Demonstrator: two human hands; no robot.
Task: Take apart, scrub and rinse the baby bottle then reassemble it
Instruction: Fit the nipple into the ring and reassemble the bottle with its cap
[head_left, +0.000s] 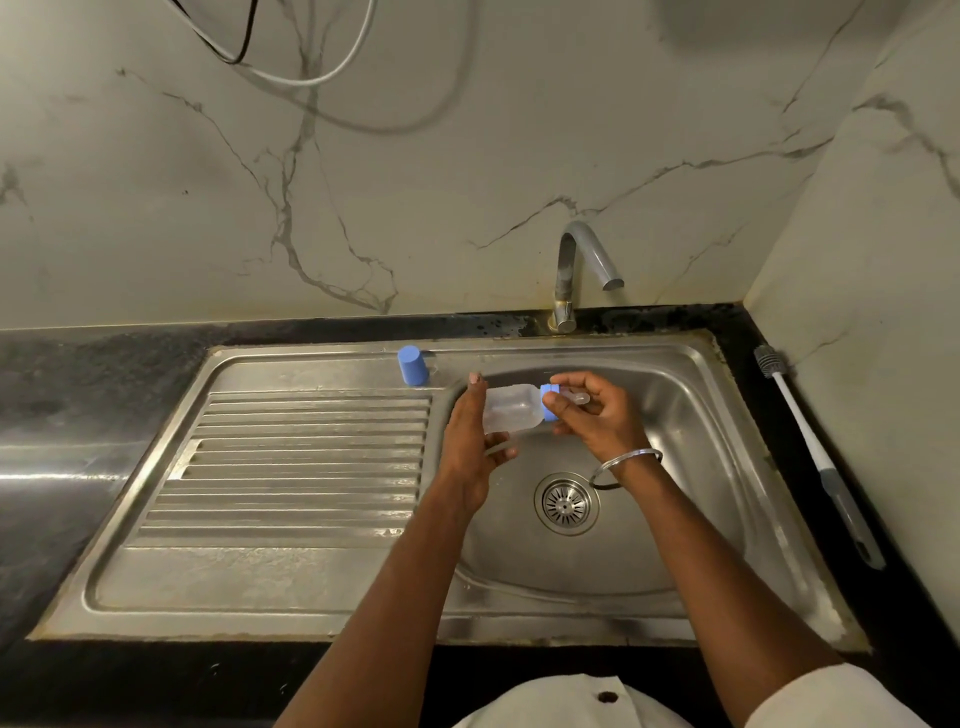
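The baby bottle is held horizontal above the sink drain, over the basin. The left hand grips the clear body at its base end, with one digit over the top and the others curled beneath. The right hand pinches the blue collar with curled fingertips, and the nipple points into that hand. The blue cap stands behind and left of the drain. The bottle brush lies well right of the drain.

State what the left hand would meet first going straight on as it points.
Probably the sink's back wall, just beyond the left hand and right of the blue cap; depth is unclear.
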